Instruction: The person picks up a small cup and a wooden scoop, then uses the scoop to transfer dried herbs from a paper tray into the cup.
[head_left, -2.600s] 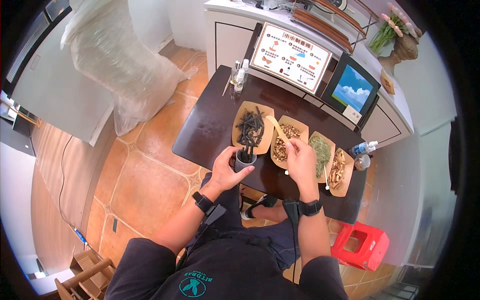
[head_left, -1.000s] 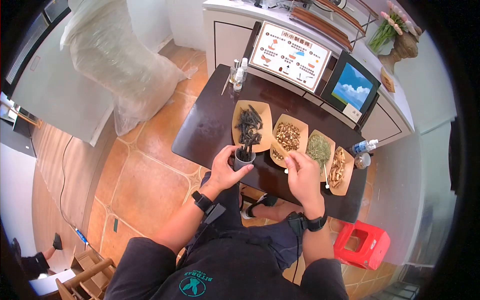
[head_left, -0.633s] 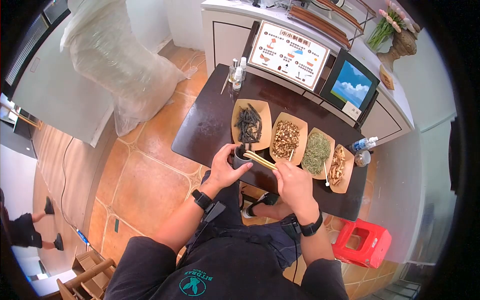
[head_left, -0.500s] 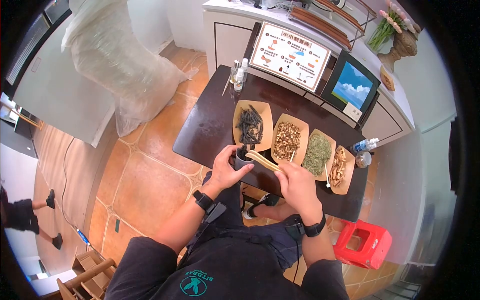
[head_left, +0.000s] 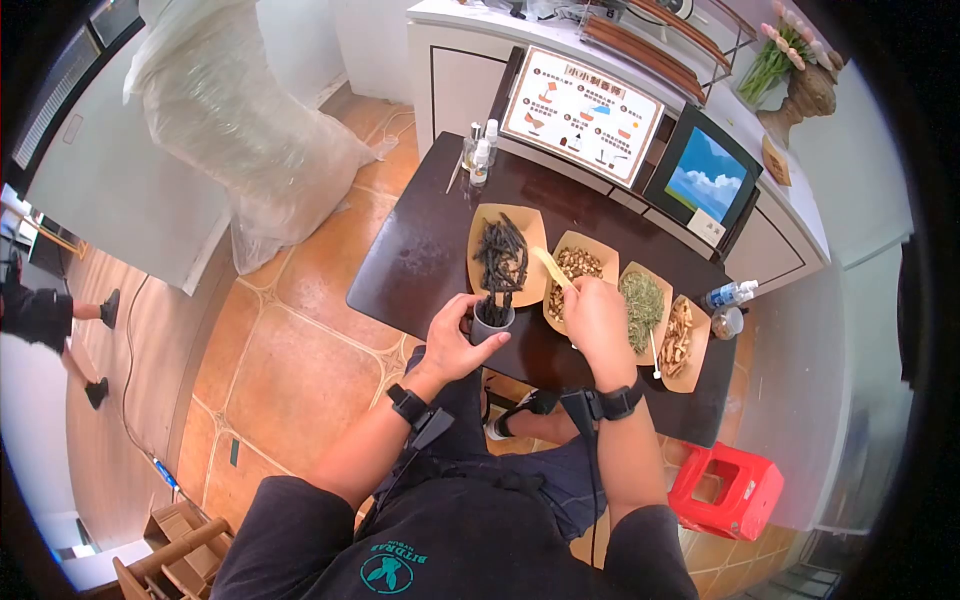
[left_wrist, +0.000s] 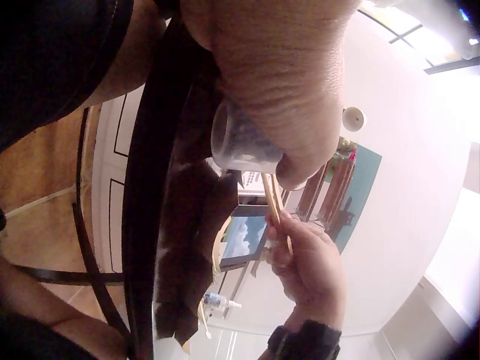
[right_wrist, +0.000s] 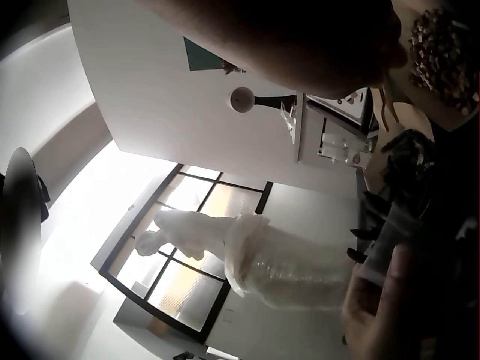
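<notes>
My left hand grips a small grey cup at the table's near edge. Dark sticks stand up out of the cup. In the left wrist view the cup looks translucent. My right hand pinches wooden tongs, whose tips point up and left, over the edge between two paper trays. One tray holds a heap of dark brittle sticks. Beside it, a second tray carries chopped brown pieces, partly hidden by the right hand.
Further right lie a tray of dried green herb and one of pale slices. Spray bottles stand at the back left, another bottle at the right edge. A red stool sits on the floor.
The tongs dipped to the cup's rim about half a second ago and have since risen back toward the trays. The left hand and cup stay put. A passer-by appears at far left.
</notes>
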